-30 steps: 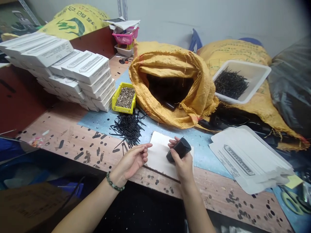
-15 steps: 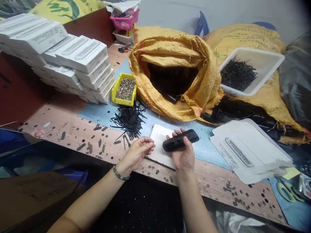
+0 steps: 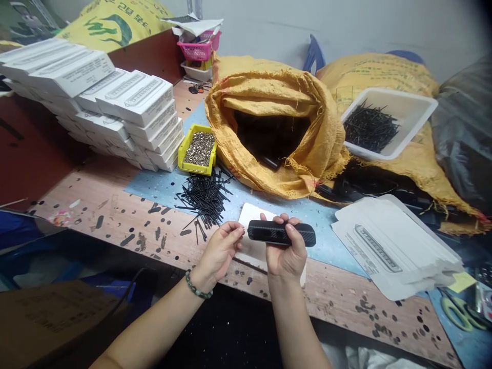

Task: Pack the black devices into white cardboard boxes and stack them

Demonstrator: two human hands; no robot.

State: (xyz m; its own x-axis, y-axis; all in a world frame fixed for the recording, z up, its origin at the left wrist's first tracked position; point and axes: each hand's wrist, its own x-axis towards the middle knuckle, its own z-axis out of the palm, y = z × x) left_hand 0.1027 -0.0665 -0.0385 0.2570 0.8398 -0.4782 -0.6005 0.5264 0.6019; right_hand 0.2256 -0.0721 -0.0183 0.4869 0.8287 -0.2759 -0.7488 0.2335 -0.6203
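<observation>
My right hand point(image 3: 286, 253) is wrapped round a long black rounded plastic case point(image 3: 282, 233), its textured side toward me, above a white sheet of board point(image 3: 251, 251). Just left of the case's end, my left hand point(image 3: 221, 251) is closed in a pinch. Whatever sits between those fingertips is too small to make out. A pile of thin black sticks point(image 3: 205, 200) lies beyond my left hand. Behind the pile stands a yellow bin point(image 3: 197, 169) full of small shiny metal pieces point(image 3: 199, 148).
White printed boxes point(image 3: 144, 102) are stacked at the left. An open orange woven sack point(image 3: 223, 138) stands behind my hands. Flat unfolded cartons point(image 3: 392, 246) and green-handled scissors point(image 3: 457, 312) lie at the right. A white tub point(image 3: 413, 120) of black sticks rests on another sack.
My right hand has turned the black case so its textured side faces me, and it now lies level. My left hand keeps its pinch near the case's end. The camera view has shifted slightly.
</observation>
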